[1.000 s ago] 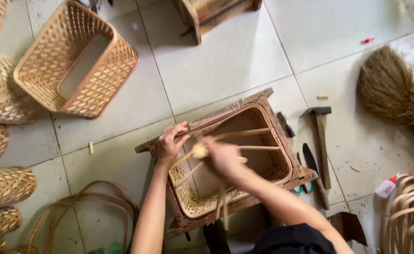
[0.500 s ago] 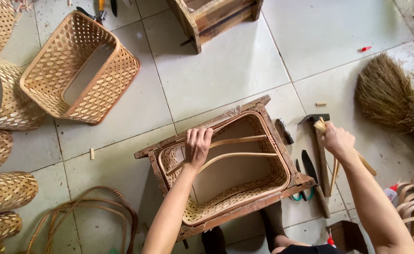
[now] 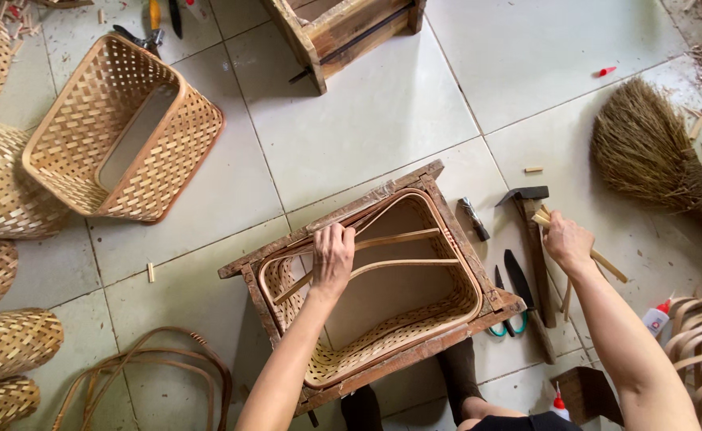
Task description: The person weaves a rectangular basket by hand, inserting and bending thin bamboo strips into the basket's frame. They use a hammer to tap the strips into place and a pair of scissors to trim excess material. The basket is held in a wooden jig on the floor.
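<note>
A woven bamboo basket sits inside a rough wooden frame on the tiled floor. My left hand rests on the bent bamboo strips that cross the basket's mouth, pressing them near the left rim. My right hand is out to the right of the frame, closed on a few thin bamboo sticks, right over the handle of a hammer lying on the floor.
Right of the frame lie a knife, a small dark tool, green-handled scissors and glue bottles. A grass broom is far right. Woven baskets line the left; a wooden crate stands at top.
My right hand left the basket's mouth and swung right to the hammer area, holding bamboo sticks. My left hand slid from the frame's left rim onto the strips inside the basket.
</note>
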The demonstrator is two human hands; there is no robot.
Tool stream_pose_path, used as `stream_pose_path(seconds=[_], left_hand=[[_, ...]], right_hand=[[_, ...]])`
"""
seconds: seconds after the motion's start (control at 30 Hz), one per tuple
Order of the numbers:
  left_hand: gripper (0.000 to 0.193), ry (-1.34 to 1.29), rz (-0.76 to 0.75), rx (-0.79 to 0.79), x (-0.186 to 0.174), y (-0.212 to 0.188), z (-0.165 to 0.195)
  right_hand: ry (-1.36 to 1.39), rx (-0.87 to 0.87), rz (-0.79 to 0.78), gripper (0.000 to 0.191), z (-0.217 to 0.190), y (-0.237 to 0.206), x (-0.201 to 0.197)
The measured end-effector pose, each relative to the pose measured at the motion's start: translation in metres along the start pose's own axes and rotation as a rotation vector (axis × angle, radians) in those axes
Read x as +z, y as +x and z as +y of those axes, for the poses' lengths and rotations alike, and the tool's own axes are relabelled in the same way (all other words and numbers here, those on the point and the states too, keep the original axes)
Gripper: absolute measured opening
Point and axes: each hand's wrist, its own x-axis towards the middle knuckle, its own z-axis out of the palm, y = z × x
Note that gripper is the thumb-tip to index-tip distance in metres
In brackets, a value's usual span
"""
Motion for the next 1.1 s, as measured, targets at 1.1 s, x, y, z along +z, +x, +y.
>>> stream_pose_path(seconds=[1.1], left_hand=[[0.052,-0.293,-0.100,-0.192,-0.029,-0.039,0.041]], right_hand=[[0.549,-0.162,0.078,0.048,-0.015,-0.174,0.079]])
